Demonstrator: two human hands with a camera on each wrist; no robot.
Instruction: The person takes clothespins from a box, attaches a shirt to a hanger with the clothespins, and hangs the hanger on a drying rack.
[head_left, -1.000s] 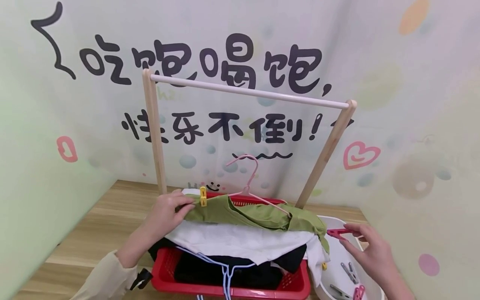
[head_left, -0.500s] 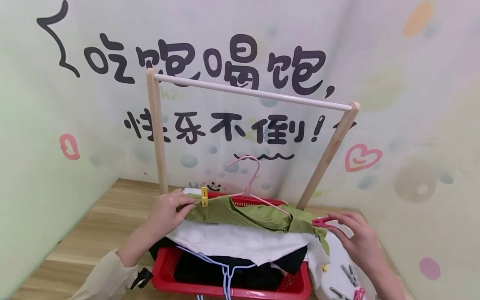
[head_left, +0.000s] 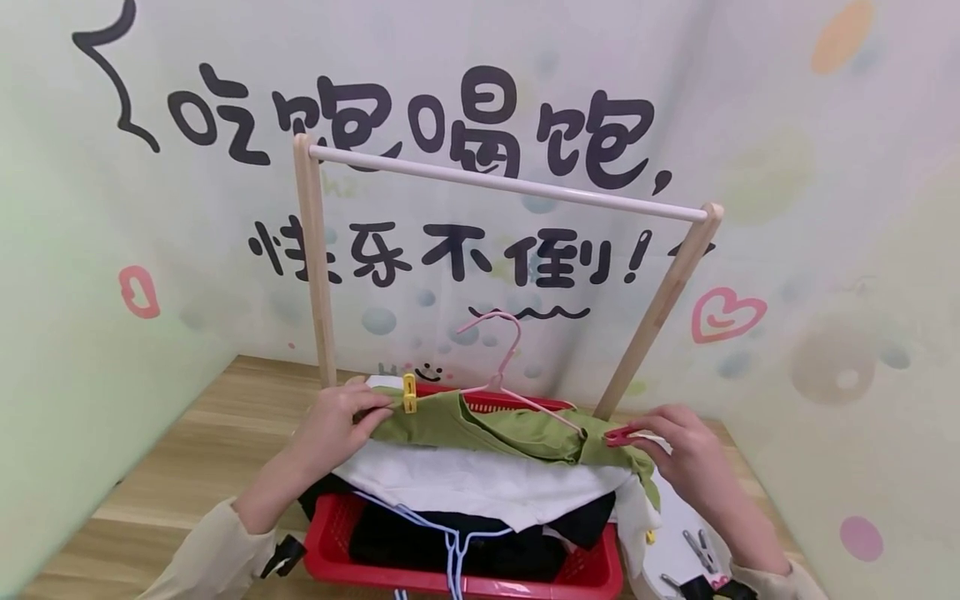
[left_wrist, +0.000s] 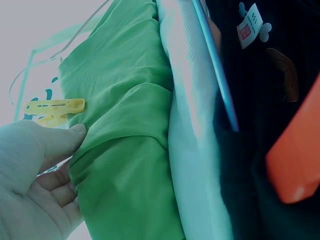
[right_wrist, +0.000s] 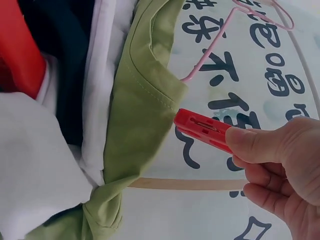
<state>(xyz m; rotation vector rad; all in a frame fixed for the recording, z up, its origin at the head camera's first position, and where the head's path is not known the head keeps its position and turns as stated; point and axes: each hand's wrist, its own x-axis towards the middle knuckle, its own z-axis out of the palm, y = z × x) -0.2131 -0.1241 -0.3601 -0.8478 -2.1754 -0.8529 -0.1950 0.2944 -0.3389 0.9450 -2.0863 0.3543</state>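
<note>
A green garment [head_left: 427,423] lies draped over a white one, with a pink hanger [head_left: 497,382] inside its neck. My left hand [head_left: 330,429] pinches the garment's left shoulder between thumb and fingers. Beside those fingers, a yellow clothespin [left_wrist: 55,106] sits clipped on the shoulder edge. With thumb and fingers, my right hand [head_left: 693,458] pinches a red clothespin [right_wrist: 205,129]. Its tip is at the right shoulder edge of the green garment, just outside the hanger's arm. Whether its jaws straddle the cloth I cannot tell.
Below is a red basket [head_left: 337,567] with the white garment [head_left: 480,479], black clothes and blue hangers [head_left: 453,550]. A wooden rack with a white bar [head_left: 510,184] stands behind. At right, a white tray [head_left: 678,508] holds grey clothespins [head_left: 701,550].
My right hand has brought the red clothespin leftward from over the tray to the green garment's right shoulder. The left hand keeps its hold on the left shoulder.
</note>
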